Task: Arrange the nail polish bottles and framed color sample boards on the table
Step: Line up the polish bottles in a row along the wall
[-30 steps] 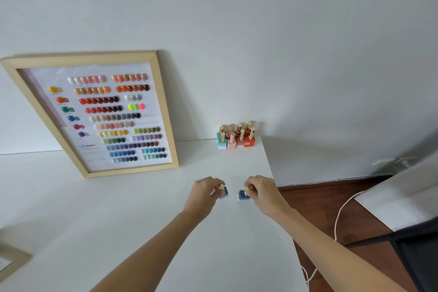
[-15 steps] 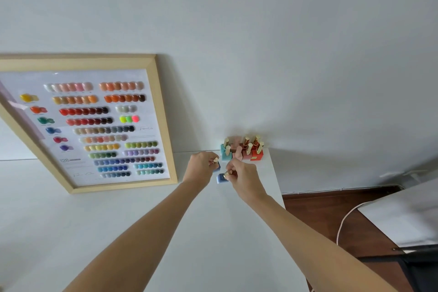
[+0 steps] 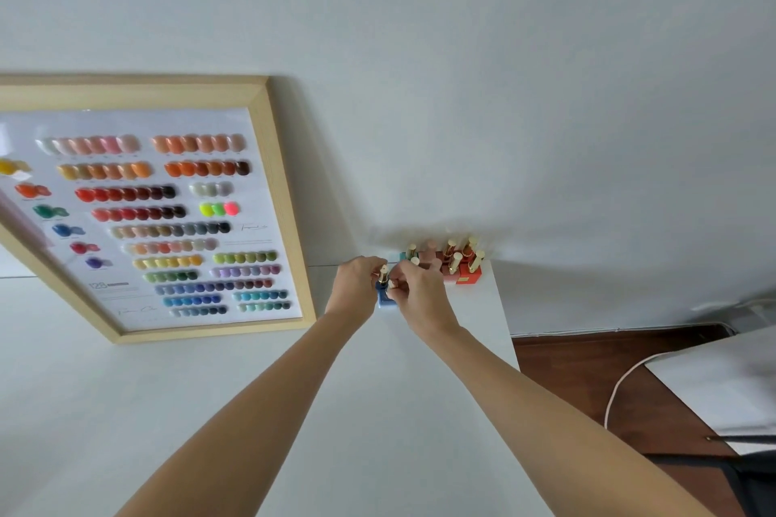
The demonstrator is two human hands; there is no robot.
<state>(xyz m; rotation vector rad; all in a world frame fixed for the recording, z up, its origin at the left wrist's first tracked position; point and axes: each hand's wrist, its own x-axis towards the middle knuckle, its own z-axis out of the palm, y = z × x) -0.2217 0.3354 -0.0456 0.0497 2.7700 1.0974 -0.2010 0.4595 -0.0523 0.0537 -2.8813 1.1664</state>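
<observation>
While both arms reach over the white worktop [image 3: 210, 411] toward its far right corner, the wall behind is plain white; framed color sample board [image 3: 138, 206] leans against that wall on the left, wooden frame, rows of swatches, its left edge out of view; cluster of nail polish bottles [image 3: 455, 264] stands upright in the far right corner, touching the wall, pinks and reds with gold caps, a teal one at the left end; left hand [image 3: 357, 285] and right hand [image 3: 420, 298] meet just in front of the cluster's left end; left grip is clamped on the gold cap of a blue bottle [image 3: 383, 295] standing on the worktop; right grip is curled tight on a second cap right beside it, bottle body hidden; white cable [image 3: 621, 382] on the wood floor at right.
</observation>
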